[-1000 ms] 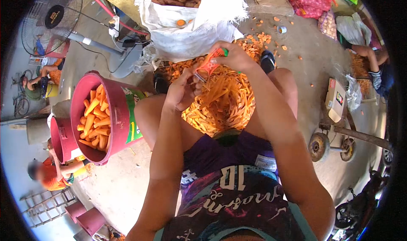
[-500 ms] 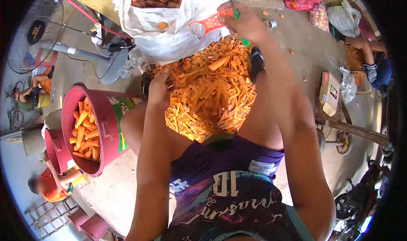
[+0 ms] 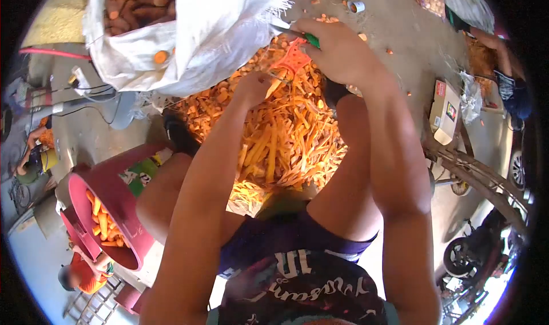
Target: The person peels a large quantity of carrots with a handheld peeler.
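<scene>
My right hand (image 3: pixel 334 49), at the upper middle, is closed around an orange peeler (image 3: pixel 293 57) and a knife with a green handle (image 3: pixel 311 39). Close to its left, my left hand (image 3: pixel 253 88) has its fingers closed on a carrot (image 3: pixel 276 86), near the peeler. Beneath both hands, a heap of orange peelings (image 3: pixel 286 133) and carrot ends spreads between my legs. Beyond the heap is a white sack (image 3: pixel 211 33) with unpeeled carrots (image 3: pixel 140 4) in its opening.
A red tub (image 3: pixel 123 210) on the left holds peeled carrots (image 3: pixel 104 225). Another person (image 3: pixel 86 273) sits behind it. At right are a cardboard box (image 3: pixel 445 112), a wooden frame (image 3: pixel 480 173) and a motorcycle (image 3: pixel 474 256). A small cup (image 3: pixel 355 6) lies on the floor.
The view has shifted, and the sack and tub appear farther left. My left hand has come closer to my right, and the peeler now points down beside the carrot.
</scene>
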A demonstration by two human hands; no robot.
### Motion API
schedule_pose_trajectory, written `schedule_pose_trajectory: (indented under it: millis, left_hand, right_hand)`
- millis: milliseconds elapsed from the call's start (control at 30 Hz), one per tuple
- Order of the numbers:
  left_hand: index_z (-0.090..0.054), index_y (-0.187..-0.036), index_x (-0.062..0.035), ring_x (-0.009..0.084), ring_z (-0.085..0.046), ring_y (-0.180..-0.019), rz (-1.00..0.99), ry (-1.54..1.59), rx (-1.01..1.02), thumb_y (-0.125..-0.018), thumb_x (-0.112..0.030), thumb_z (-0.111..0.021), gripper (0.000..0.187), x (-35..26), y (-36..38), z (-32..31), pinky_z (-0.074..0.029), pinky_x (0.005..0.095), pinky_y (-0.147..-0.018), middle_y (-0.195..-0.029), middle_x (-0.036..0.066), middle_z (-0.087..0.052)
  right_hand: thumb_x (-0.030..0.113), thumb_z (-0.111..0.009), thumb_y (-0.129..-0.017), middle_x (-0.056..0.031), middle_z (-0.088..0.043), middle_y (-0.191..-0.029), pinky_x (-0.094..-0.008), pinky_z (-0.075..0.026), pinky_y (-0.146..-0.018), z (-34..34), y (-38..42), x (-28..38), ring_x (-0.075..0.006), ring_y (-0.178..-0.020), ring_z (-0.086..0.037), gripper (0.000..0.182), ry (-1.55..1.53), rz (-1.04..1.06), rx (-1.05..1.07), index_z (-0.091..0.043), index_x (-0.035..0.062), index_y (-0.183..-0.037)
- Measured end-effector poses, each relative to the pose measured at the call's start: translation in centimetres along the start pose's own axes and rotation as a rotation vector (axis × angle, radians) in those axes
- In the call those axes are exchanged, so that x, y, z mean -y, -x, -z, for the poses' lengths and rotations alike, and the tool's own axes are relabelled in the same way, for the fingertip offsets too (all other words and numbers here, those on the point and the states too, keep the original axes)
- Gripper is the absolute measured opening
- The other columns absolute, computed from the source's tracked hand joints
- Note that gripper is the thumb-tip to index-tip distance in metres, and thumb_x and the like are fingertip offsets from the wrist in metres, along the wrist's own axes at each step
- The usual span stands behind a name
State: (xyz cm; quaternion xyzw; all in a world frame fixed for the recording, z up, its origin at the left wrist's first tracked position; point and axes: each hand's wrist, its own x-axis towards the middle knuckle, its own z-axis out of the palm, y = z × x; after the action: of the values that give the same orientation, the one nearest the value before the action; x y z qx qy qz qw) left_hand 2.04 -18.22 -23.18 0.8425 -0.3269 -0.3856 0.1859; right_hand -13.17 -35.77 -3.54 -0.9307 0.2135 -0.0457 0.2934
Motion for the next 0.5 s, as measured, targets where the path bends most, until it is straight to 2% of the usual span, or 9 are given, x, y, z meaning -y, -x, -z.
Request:
schedule_pose_trajectory:
  millis: [33, 67, 100, 133, 200, 367, 433, 467, 500]
  left_hand:
    - [-0.073, -0.129, -0.0111, 0.0344, -0.073, -0.107, -0.023, -0.068, -0.025, -0.099, -0.027, -0.062, 0.036, -0.1, -1.6, -1.6, -0.056, 0.0474, -0.092, -0.116, 0.019, -0.075]
    - [-0.072, -0.130, -0.0110, 0.0363, -0.072, -0.111, -0.042, -0.138, -0.046, -0.098, -0.026, -0.062, 0.037, 0.5, -3.0, -3.2, -0.056, 0.0481, -0.096, -0.116, 0.020, -0.075]
    - [-0.066, -0.136, -0.0122, 0.0361, -0.066, -0.125, 0.012, -0.140, 0.110, -0.097, -0.022, -0.061, 0.041, 2.7, -5.8, -5.5, -0.054, 0.0470, -0.103, -0.133, 0.018, -0.070]
    - [-0.066, -0.136, -0.0122, 0.0361, -0.066, -0.125, 0.028, -0.139, 0.130, -0.097, -0.022, -0.061, 0.041, 3.2, -6.3, -6.5, -0.054, 0.0470, -0.103, -0.133, 0.018, -0.070]
    - [-0.060, -0.141, -0.0113, 0.0384, -0.054, -0.139, 0.005, -0.452, 0.075, -0.097, -0.020, -0.060, 0.045, 3.5, -6.8, -8.6, -0.051, 0.0484, -0.110, -0.151, 0.016, -0.058]
    - [-0.057, -0.143, -0.0072, 0.0388, -0.051, -0.142, 0.015, -0.548, 0.218, -0.092, -0.018, -0.066, 0.053, 3.0, -8.2, -6.0, -0.049, 0.0497, -0.112, -0.154, 0.016, -0.055]
    - [-0.061, -0.138, -0.0058, 0.0344, -0.061, -0.133, 0.081, -0.498, 0.427, -0.087, -0.024, -0.071, 0.055, 3.2, -7.8, -3.8, -0.051, 0.0470, -0.110, -0.144, 0.017, -0.063]
    - [-0.061, -0.138, -0.0058, 0.0344, -0.061, -0.133, 0.080, -0.502, 0.417, -0.087, -0.024, -0.071, 0.055, 3.7, -6.9, -2.7, -0.051, 0.0470, -0.110, -0.144, 0.017, -0.063]
    - [-0.063, -0.136, -0.0058, 0.0321, -0.064, -0.128, 0.106, -0.242, 0.384, -0.085, -0.028, -0.073, 0.057, 4.4, -5.7, -1.3, -0.052, 0.0454, -0.107, -0.140, 0.016, -0.066]
  right_hand:
    - [0.016, -0.059, -0.098, -0.0214, -0.073, -0.108, -0.0517, -0.054, -0.090, -0.1, -0.3, -0.5, -0.0407, -0.105, -0.069, 0.027, -0.003, -0.028, 0.026, -0.069, 0.0128, -0.123]
    - [0.016, -0.059, -0.098, -0.0214, -0.073, -0.108, -0.0517, -0.054, -0.090, -0.4, -0.7, -1.0, -0.0407, -0.105, -0.069, 0.027, -0.013, -0.046, 0.049, -0.069, 0.0128, -0.123]
    - [0.015, -0.058, -0.098, -0.0215, -0.073, -0.106, -0.0521, -0.054, -0.089, -0.7, -1.1, -1.4, -0.0412, -0.103, -0.069, 0.027, 0.004, -0.032, 0.047, -0.069, 0.0130, -0.122]
    - [0.013, -0.057, -0.098, -0.0217, -0.073, -0.105, -0.0526, -0.053, -0.088, -1.0, -1.6, -1.8, -0.0418, -0.102, -0.069, 0.027, 0.024, -0.013, 0.039, -0.069, 0.0131, -0.122]
    - [0.013, -0.057, -0.097, -0.0217, -0.073, -0.104, -0.0529, -0.053, -0.088, -1.1, -2.1, -2.3, -0.0420, -0.101, -0.070, 0.028, 0.001, -0.024, 0.071, -0.069, 0.0132, -0.122]
    - [0.012, -0.057, -0.096, -0.0223, -0.073, -0.103, -0.0534, -0.054, -0.086, -1.4, -2.3, -2.6, -0.0424, -0.100, -0.070, 0.030, -0.015, 0.019, 0.026, -0.070, 0.0134, -0.123]
    - [0.015, -0.067, -0.097, -0.0197, -0.074, -0.113, -0.0505, -0.054, -0.091, -0.8, -1.8, -2.0, -0.0442, -0.106, -0.067, 0.037, 0.025, -0.057, 0.092, -0.066, 0.0129, -0.134]
    - [0.015, -0.067, -0.097, -0.0197, -0.074, -0.113, -0.0505, -0.054, -0.091, -0.7, -1.4, -1.8, -0.0442, -0.106, -0.067, 0.037, 0.025, -0.051, 0.084, -0.066, 0.0129, -0.134]
    - [0.016, -0.067, -0.098, -0.0199, -0.073, -0.115, -0.0498, -0.054, -0.093, -0.8, -1.1, -1.7, -0.0435, -0.108, -0.067, 0.036, 0.035, -0.065, 0.104, -0.066, 0.0123, -0.133]
